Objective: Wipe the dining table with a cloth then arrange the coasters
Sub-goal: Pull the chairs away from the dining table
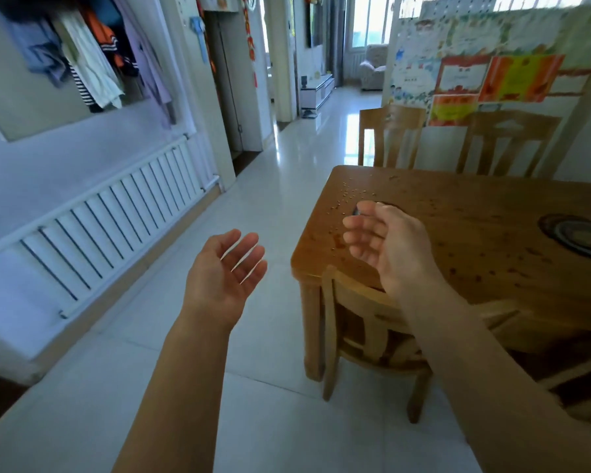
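Nearest us, our left hand [224, 271] hangs palm-up over the pale tiled floor [270, 206], fingers spread and relaxed, holding nothing. Our right hand [386, 247] hovers over the near-left corner of the wooden bench [475, 227], fingers loosely curled and apparently empty. Specks [350, 196] dot the benchtop. What seems a dark coaster [356, 210] lies mostly hidden behind that hand. A second coaster [577, 238] lies flat at the right edge, round, with no long axis. A radiator [110, 227] lines the left wall, and a chair [362, 319] stands at the bench corner.
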### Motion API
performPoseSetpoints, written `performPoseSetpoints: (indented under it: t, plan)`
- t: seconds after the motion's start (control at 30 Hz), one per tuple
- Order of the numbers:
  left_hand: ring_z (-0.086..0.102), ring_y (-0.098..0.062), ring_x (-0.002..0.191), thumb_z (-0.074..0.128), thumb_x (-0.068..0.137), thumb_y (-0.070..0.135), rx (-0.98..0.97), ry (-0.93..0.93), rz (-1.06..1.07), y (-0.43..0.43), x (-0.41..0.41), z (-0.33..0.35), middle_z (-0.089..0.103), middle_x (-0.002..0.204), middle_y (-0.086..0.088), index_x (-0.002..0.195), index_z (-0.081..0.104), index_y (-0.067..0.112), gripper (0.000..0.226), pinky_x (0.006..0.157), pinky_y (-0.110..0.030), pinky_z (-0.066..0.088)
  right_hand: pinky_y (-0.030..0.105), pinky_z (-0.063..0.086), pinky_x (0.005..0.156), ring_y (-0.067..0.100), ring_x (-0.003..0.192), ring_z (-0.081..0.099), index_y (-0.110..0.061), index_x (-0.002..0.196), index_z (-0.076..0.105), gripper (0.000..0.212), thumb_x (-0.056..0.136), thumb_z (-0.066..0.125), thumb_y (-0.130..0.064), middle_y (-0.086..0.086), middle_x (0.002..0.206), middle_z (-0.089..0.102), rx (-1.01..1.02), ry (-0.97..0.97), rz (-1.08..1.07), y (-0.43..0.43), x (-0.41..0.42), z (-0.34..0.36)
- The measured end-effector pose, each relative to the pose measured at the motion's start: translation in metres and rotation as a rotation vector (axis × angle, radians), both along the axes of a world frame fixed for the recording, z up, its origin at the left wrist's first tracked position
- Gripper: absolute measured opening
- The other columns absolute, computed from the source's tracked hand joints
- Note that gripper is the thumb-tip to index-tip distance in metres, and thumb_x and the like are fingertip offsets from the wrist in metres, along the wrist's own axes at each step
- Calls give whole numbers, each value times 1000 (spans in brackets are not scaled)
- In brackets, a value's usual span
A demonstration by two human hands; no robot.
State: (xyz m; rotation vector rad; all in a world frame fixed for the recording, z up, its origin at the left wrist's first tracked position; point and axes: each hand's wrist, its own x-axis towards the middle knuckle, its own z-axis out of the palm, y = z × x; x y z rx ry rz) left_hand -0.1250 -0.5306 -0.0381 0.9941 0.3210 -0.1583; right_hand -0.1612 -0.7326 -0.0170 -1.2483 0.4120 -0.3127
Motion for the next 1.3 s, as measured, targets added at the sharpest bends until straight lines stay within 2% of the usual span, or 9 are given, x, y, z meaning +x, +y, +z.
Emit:
performPoseSetpoints:
  t: [0.1, 0.3, 0.6, 0.9, 1.13, 1.3]
  plan:
    - [73, -17, 72, 52, 95, 21, 26, -6, 44, 64, 52, 4, 76, 97, -5, 105, 65, 13, 17, 63, -31, 56, 32, 56, 70, 19, 74, 70, -12, 104, 66, 23, 101, 47, -24, 8, 91, 75, 43, 13, 35, 58, 62, -3]
    - [72, -14, 68, 50, 97, 22, 60, -28, 154, 160, 146, 8, 75, 91, -2, 106, 63, 15, 18, 63, -29, 55, 30, 53, 61, 18, 69, 69, -11, 104, 66, 24, 100, 45, -22, 9, 90, 74, 96, 25, 128, 147, 173, -11]
    - [72, -16, 73, 53, 94, 21, 43, -44, 214, 231, 282, 2, 76, 94, -2, 107, 64, 15, 18, 64, -29, 57, 28, 52, 60, 17, 64, 66, -10, 101, 65, 19, 97, 48, -18, 7, 81, 73, 133, -9, 178, 213, 323, -18]
    - [73, -15, 71, 55, 94, 21, 81, -43, 254, 265, 484, 6, 76, 95, -2, 107, 66, 15, 18, 62, -28, 57, 27, 50, 58, 18, 65, 67, -11, 101, 66, 21, 98, 47, -19, 7, 83, 73, 178, -49, 198, 234, 537, -19]
    - [74, -15, 72, 55, 94, 21, 64, -50, 234, 270, 631, 6, 76, 91, -1, 110, 65, 15, 19, 60, -27, 57, 27, 51, 57, 19, 66, 67, -12, 99, 67, 23, 100, 45, -17, 7, 83, 73, 93, -91, 220, 236, 675, -7]
    - [73, -14, 75, 54, 95, 22, 76, -122, 143, 243, 752, 7, 76, 89, 1, 109, 65, 17, 18, 67, -28, 57, 28, 51, 59, 19, 67, 67, -13, 99, 67, 24, 101, 43, -18, 7, 84, 73, 50, -92, 152, 215, 773, -15]
